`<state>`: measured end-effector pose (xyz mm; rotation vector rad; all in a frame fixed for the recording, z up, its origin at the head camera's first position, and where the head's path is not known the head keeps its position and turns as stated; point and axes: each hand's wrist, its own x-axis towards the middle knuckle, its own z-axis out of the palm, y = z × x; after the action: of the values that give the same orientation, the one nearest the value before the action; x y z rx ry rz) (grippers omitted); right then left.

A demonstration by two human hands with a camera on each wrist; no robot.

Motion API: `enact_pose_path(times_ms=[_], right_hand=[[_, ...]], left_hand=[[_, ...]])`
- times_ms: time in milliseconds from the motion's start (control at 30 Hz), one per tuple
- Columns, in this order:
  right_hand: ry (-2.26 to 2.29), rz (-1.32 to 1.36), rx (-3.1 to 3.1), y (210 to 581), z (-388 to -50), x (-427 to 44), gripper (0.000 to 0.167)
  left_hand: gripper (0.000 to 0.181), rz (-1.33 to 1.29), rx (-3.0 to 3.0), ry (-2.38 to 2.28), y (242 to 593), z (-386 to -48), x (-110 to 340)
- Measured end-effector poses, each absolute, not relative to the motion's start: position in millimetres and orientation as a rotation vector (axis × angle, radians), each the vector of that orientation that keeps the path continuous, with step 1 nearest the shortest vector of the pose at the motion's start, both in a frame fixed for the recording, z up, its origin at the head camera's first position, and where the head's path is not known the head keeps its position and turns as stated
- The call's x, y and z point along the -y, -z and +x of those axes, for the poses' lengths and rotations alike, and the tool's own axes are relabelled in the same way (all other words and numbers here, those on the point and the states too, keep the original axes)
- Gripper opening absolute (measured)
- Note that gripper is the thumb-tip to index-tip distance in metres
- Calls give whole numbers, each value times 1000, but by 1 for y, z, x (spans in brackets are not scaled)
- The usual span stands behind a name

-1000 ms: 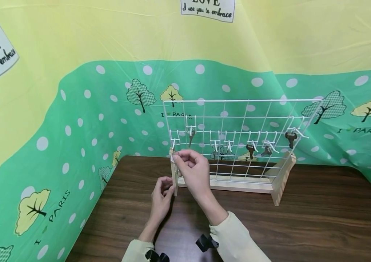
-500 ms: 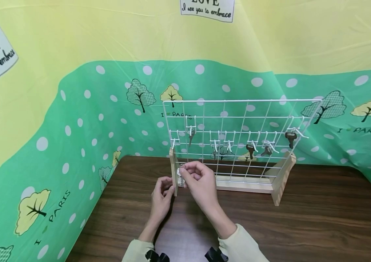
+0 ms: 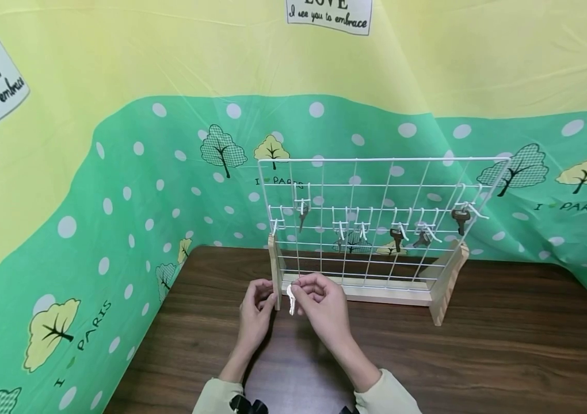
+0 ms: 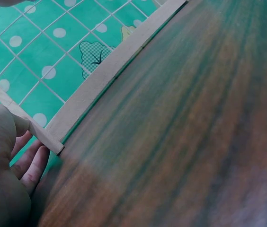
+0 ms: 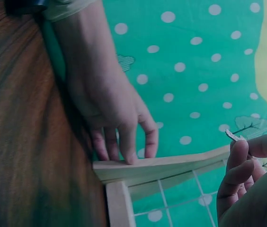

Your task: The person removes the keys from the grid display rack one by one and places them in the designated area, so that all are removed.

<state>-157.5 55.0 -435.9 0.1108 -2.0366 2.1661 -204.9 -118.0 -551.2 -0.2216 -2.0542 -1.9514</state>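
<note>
A silver key (image 3: 291, 300) hangs from the thumb and fingertips of my right hand (image 3: 324, 305), in front of the rack's lower left corner. In the right wrist view the key (image 5: 233, 135) sticks out past the pinching fingers of the right hand (image 5: 256, 184). My left hand (image 3: 256, 313) grips the left wooden leg (image 3: 275, 270) of the white wire rack (image 3: 371, 261), thumb on the near side; the left wrist view has this hand (image 4: 5, 161) around the leg (image 4: 39, 130). An empty white hook (image 3: 277, 224) is at the rack's left edge.
Several keys hang on white hooks across the rack, one dark key (image 3: 460, 219) at the right and another key (image 3: 302, 214) upper left. The rack stands on a dark wooden table (image 3: 428, 356), with a green and yellow cloth (image 3: 133, 230) behind and left.
My right hand has moved down and slightly right from the rack's left hook, carrying the key, which now shows plainly. The left hand has stayed on the leg.
</note>
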Motion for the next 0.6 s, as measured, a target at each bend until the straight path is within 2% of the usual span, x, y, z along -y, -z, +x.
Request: enact_pose_path(times_ms=[200, 600], right_hand=[[-2170, 91, 2071, 446, -155, -56, 9], [-2133, 43, 2164, 472, -154, -57, 6]], left_hand=[[25, -223, 2052, 1952, 551, -205, 118], [24, -236, 2043, 1938, 551, -205, 117]])
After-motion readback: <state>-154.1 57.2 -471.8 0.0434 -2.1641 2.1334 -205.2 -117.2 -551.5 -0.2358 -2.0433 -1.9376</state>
